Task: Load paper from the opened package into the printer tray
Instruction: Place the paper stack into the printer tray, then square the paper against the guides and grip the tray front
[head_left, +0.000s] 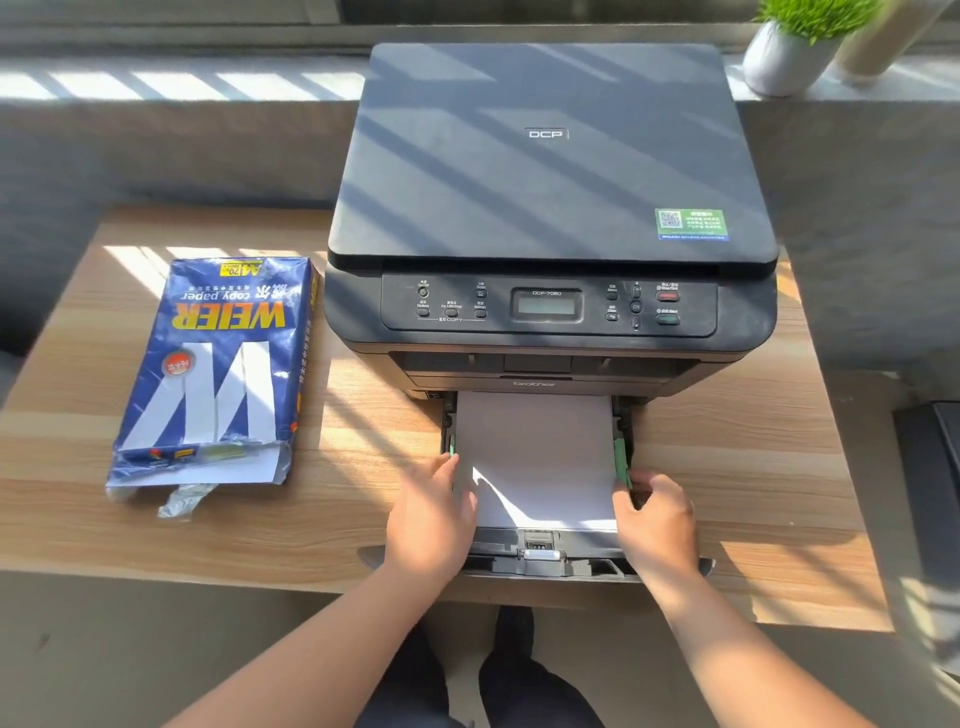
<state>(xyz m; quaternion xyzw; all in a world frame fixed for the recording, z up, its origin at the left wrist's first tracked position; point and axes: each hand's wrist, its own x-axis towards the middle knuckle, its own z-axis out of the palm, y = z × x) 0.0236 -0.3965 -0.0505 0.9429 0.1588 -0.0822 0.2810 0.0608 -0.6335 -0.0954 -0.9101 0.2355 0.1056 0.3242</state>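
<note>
A dark grey printer (550, 171) stands on a wooden table (83, 364). Its paper tray (540, 564) is pulled out toward me over the table's front edge. A white paper stack (540, 452) lies flat in the tray between the green side guides (621, 460). My left hand (434, 514) rests on the stack's left edge, fingers spread. My right hand (657, 514) pinches the right green guide beside the stack. The blue opened paper package (218, 374) lies to the left of the printer, its torn end facing me with white sheets showing.
A white pot with a green plant (795, 47) stands on the sill behind the printer at the right. A dark object (930, 467) sits off the table's right side. My legs (514, 670) show below the table edge.
</note>
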